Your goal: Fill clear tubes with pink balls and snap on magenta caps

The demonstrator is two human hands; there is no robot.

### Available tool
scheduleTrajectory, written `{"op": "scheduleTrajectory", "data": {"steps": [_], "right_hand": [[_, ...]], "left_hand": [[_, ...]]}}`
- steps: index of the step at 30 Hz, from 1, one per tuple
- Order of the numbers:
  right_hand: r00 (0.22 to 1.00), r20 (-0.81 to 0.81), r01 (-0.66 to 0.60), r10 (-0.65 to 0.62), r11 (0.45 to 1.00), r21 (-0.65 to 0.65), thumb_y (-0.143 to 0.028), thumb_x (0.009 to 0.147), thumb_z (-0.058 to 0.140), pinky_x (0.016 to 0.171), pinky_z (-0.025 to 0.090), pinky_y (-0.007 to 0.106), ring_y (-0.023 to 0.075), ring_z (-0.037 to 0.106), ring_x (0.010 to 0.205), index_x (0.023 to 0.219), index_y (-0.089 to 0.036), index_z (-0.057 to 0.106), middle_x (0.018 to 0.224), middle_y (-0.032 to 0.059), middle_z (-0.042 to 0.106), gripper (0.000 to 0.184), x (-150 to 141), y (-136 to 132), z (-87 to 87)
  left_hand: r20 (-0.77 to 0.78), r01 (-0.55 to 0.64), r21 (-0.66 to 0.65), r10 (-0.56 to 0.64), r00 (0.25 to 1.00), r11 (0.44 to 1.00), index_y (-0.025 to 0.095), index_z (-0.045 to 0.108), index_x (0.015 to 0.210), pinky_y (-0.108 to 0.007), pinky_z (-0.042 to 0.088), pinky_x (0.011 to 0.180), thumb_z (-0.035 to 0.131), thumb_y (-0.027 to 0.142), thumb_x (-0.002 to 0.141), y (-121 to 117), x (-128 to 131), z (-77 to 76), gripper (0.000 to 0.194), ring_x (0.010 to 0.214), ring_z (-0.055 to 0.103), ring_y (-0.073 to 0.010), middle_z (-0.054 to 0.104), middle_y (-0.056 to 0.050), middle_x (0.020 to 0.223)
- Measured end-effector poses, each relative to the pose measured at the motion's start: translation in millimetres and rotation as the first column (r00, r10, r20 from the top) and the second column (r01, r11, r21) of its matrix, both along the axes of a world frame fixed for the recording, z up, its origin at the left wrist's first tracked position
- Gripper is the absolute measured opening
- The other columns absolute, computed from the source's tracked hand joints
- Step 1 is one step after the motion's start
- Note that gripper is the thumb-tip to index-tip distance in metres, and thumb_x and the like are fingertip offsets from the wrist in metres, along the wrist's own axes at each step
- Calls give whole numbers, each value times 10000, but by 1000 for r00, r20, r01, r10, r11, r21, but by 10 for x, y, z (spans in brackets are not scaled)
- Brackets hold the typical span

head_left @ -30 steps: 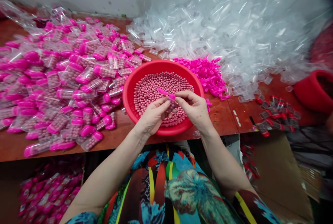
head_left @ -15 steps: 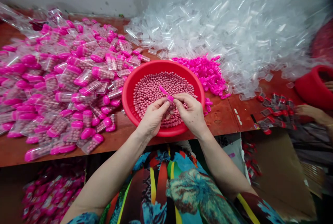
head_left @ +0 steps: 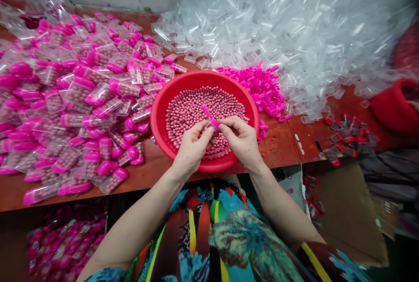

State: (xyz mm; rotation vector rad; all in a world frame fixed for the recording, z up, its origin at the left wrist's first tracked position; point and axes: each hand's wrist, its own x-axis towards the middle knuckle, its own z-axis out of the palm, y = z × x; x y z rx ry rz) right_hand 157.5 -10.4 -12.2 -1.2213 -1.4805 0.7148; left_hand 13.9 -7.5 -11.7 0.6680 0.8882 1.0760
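Note:
Over a red basin [head_left: 156, 120] of pink beads [head_left: 186, 107], my two hands meet at a bright pink flip cap [head_left: 214, 123] whose lid stands open, pointing up and left. My left hand [head_left: 191, 146] is closed, thumb and fingers around what looks like a small clear container under the cap, mostly hidden by the fingers. Pinched on the cap's right side are the fingertips of my right hand [head_left: 240, 140]. Behind the basin's right side lies a heap of loose pink caps [head_left: 262, 90].
Filled pink-capped containers [head_left: 88, 98] are heaped at left. Empty clear containers [head_left: 262, 33] pile up along the wall. At right are small red-capped containers [head_left: 348, 135] and another red basin [head_left: 393, 105], with part of another person's hand inside. Below the table edge are more pink packages [head_left: 62, 247].
My hands stay together on the cap, and its open lid has turned slightly. The other person's hand beside the red-capped containers has gone from there. The view has shifted a little.

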Motion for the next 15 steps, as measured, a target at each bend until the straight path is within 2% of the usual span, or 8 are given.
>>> {"op": "scheduleTrajectory", "data": {"steps": [4, 7, 9, 11, 13, 15], "right_hand": [[979, 202, -54, 24, 988, 146, -170, 968, 565, 891, 581, 401, 200, 690, 976, 1031, -214, 736, 1002, 81, 736, 187, -10, -74, 28], [968, 246, -77, 40, 987, 141, -219, 981, 553, 909, 582, 426, 218, 692, 995, 1027, -217, 735, 1010, 89, 739, 187, 37, -92, 66], [981, 181, -90, 76, 994, 67, -299, 989, 572, 886, 584, 409, 212, 692, 965, 973, -224, 744, 966, 67, 738, 188, 96, -36, 100], [996, 43, -77, 79, 996, -54, -408, 998, 577, 854, 584, 368, 187, 689, 919, 980, -229, 751, 943, 43, 737, 250, 140, 70, 135], [991, -97, -111, 93, 975, -194, -518, 1002, 550, 818, 585, 327, 163, 686, 878, 1061, -225, 750, 947, 34, 744, 359, 146, 189, 165], [975, -177, -181, 135, 943, -279, -592, 998, 516, 795, 587, 308, 155, 689, 852, 1107, -210, 745, 929, 36, 751, 457, 121, 274, 188]], "left_hand": [[-35, -26, -22, 25, 999, 999, 171, 744, 1017, -196, 477, 629, 813, 337, 788, -6, 11, 2, 291, 696, 573, -89, 672, -13, 865], [-52, -36, -15, 35, 998, 999, 164, 743, 987, -198, 468, 627, 826, 340, 773, -1, 17, 28, 290, 693, 570, -90, 673, -14, 851], [-40, 13, 0, -13, 999, 1000, 155, 744, 953, -190, 407, 557, 832, 362, 771, -2, 18, 59, 289, 630, 526, -77, 647, -6, 783], [-20, 143, 3, -143, 989, 990, 142, 744, 909, -196, 353, 513, 836, 379, 767, -9, 13, 94, 291, 573, 481, -68, 615, 2, 709], [-13, 281, -14, -281, 959, 960, 136, 742, 865, -207, 350, 512, 844, 374, 755, -12, 2, 117, 281, 549, 474, -69, 606, 3, 663], [-7, 319, -57, -320, 947, 946, 140, 735, 832, -211, 358, 513, 852, 362, 740, 0, -16, 117, 267, 541, 489, -72, 627, -3, 662]]}}
